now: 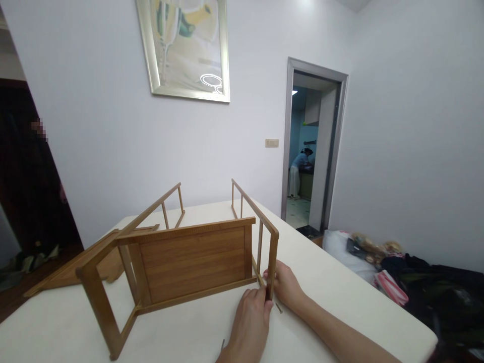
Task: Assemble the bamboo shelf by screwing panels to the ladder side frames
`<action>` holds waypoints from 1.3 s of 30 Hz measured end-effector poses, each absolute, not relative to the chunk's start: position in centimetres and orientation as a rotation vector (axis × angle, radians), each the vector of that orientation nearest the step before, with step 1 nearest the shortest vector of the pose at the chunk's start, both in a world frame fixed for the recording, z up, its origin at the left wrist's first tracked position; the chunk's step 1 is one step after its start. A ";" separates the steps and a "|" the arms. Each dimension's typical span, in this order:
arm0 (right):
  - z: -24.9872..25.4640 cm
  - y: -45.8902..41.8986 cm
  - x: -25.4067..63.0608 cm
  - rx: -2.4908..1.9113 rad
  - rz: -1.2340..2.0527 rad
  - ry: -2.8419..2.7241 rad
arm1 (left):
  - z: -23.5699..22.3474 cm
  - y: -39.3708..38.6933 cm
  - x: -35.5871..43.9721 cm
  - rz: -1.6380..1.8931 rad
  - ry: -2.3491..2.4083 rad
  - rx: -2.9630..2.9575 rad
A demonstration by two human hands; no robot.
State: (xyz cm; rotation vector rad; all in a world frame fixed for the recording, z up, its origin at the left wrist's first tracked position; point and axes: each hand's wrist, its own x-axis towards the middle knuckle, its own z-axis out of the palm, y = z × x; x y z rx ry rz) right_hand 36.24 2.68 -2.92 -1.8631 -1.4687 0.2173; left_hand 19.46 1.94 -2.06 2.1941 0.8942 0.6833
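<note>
White tabletop (189, 327) held a wooden shelf frame (192, 229) at seven o'clock, middle panel (194, 259) bridging its sides; left hand (251, 317) and right hand (289, 287) gripped its right post (273, 257) at five; eight o'clock's side panel (68, 276) seemed unattached.

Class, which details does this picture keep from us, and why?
All in the head view:
- Right hand: partly hidden by the wooden frame.
- Framed picture: top cut off by the upper edge.
- Thin piece beside that hand: too small to identify.
- Distant person: hands too small to make out.
</note>
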 end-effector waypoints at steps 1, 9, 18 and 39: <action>-2.9 2.7 36.3 -1.866 0.211 -1.474 | -2.0 1.9 19.4 0.678 0.900 2.193; -3.2 2.7 36.4 -1.892 0.179 -1.538 | -1.5 2.0 19.4 0.619 0.943 2.204; -3.1 2.7 36.1 -1.931 0.139 -1.531 | -1.8 1.8 19.2 0.630 0.939 2.222; -3.1 2.3 36.1 -1.927 0.162 -1.661 | -1.6 1.9 19.5 0.632 0.948 2.201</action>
